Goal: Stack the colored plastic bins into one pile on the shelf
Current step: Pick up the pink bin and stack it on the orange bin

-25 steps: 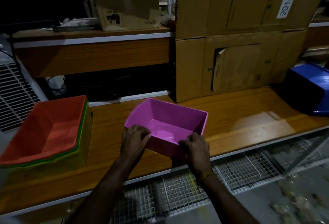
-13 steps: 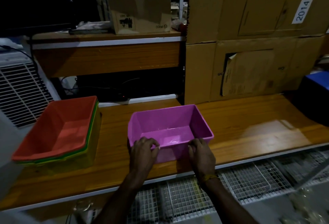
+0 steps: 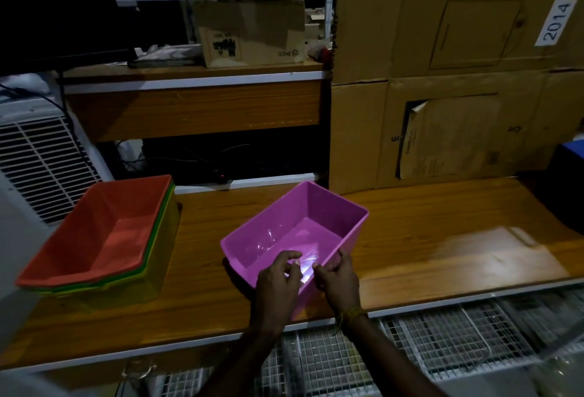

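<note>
A pink plastic bin point(image 3: 294, 229) is in the middle of the wooden shelf point(image 3: 426, 238), turned at an angle and tipped toward me. My left hand point(image 3: 276, 283) and my right hand point(image 3: 339, 276) both grip its near corner, fingers curled over the rim. To the left stands a pile of nested bins point(image 3: 104, 238): an orange one on top, a green rim under it, a yellow one at the bottom. A blue bin point(image 3: 568, 188) shows at the right edge, partly cut off.
Large cardboard boxes point(image 3: 458, 80) rise behind the shelf on the right. A white slatted appliance point(image 3: 38, 156) stands at the left. A higher wooden ledge point(image 3: 196, 106) with a small carton sits behind. Wire mesh racks point(image 3: 410, 349) lie below the shelf's front edge.
The pink bin has rotated so a corner points at me, and it has tipped up. My two hands have moved closer together on that near corner.
</note>
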`<action>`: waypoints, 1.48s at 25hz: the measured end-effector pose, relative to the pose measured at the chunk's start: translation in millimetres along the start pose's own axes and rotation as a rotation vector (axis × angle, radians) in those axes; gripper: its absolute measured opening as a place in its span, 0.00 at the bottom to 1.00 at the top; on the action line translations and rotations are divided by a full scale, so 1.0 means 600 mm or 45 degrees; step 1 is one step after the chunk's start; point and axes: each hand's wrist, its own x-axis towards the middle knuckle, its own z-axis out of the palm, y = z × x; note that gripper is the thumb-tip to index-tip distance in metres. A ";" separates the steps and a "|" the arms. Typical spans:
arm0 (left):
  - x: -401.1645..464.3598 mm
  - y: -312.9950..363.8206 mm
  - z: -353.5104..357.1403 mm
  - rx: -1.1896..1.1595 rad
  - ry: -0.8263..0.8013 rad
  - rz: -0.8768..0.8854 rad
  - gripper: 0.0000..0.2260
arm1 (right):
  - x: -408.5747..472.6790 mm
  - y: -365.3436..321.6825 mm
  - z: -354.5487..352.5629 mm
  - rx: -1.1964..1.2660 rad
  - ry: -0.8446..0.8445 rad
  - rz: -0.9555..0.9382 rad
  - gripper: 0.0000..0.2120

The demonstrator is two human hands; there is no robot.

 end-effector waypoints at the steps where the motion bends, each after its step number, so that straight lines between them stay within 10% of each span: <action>1: 0.002 0.004 0.004 0.014 -0.005 -0.007 0.10 | 0.005 -0.007 -0.006 -0.009 -0.014 -0.012 0.18; 10: 0.057 -0.003 -0.020 0.685 0.217 -0.155 0.10 | 0.061 -0.010 -0.089 -0.063 0.005 -0.137 0.19; 22: 0.090 0.075 -0.041 0.025 0.372 -0.382 0.08 | 0.075 -0.059 -0.131 0.183 0.174 -0.221 0.07; 27: 0.121 0.139 -0.053 -0.137 0.596 -0.191 0.12 | 0.086 -0.140 -0.152 0.325 0.194 -0.399 0.23; 37: 0.108 0.152 -0.035 -0.194 0.683 -0.096 0.12 | 0.095 -0.129 -0.149 0.405 0.146 -0.447 0.23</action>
